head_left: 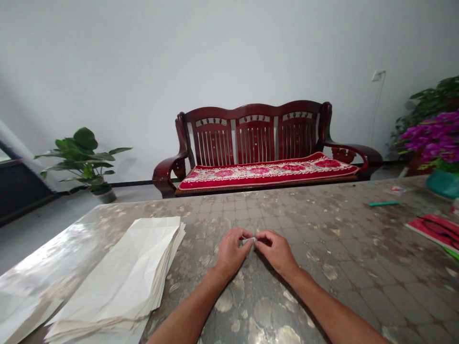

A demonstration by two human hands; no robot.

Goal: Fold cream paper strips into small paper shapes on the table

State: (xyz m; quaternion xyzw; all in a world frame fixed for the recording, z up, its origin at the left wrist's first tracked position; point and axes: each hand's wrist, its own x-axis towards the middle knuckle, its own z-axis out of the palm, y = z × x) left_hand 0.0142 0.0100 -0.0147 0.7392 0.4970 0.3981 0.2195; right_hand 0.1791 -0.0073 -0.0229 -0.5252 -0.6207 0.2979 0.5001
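My left hand (231, 252) and my right hand (275, 250) meet at the middle of the patterned table (322, 267). Both are closed in a pinch on a small folded piece of pale paper (250, 241), which peeks out between the fingertips. Most of that paper is hidden by my fingers. To the left of my left forearm lies a thick stack of white paper sheets (125, 277), stretching toward the table's near left corner.
A green pen (383, 204), a red booklet (435, 229) and a teal pot of purple flowers (439, 155) sit at the table's right. Beyond the far edge stands a dark wooden bench (258, 143) with a red cushion. A potted plant (84, 160) is on the floor left.
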